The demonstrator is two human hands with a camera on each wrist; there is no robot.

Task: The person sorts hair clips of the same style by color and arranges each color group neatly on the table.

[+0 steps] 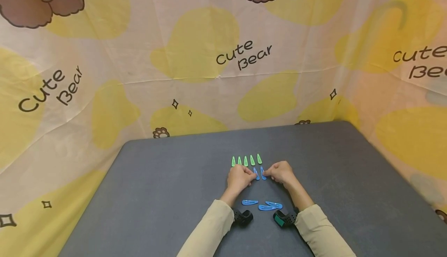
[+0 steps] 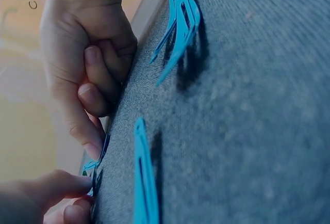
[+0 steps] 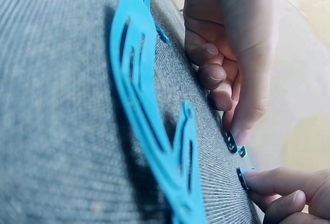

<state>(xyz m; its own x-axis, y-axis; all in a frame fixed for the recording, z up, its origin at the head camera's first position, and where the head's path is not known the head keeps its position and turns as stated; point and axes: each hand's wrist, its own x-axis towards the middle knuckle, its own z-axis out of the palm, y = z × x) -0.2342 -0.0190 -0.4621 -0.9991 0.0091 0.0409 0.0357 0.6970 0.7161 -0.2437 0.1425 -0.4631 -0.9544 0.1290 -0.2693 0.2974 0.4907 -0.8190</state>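
Note:
Two blue snap hair clips stand side by side, upright in the head view, between the hands. My left hand [image 1: 239, 178] pinches the left blue hair clip [image 1: 256, 173] near its lower end with thumb and forefinger. From the other side, my right hand [image 1: 281, 172] pinches the right blue hair clip [image 1: 263, 172] at its edge. Just beyond them runs a row of several green hair clips [image 1: 246, 161], the leftmost ones close by the left hand's knuckles. In the right wrist view, both clips lie low at the fingertips and are partly covered.
Nearer the body, a single blue clip [image 1: 249, 202] lies left of two overlapping blue clips [image 1: 267, 207]. All rest on the dark grey table [image 1: 167, 195]. Black wrist bands [image 1: 243, 217] are on both forearms. A printed cloth [image 1: 195, 94] hangs behind the table.

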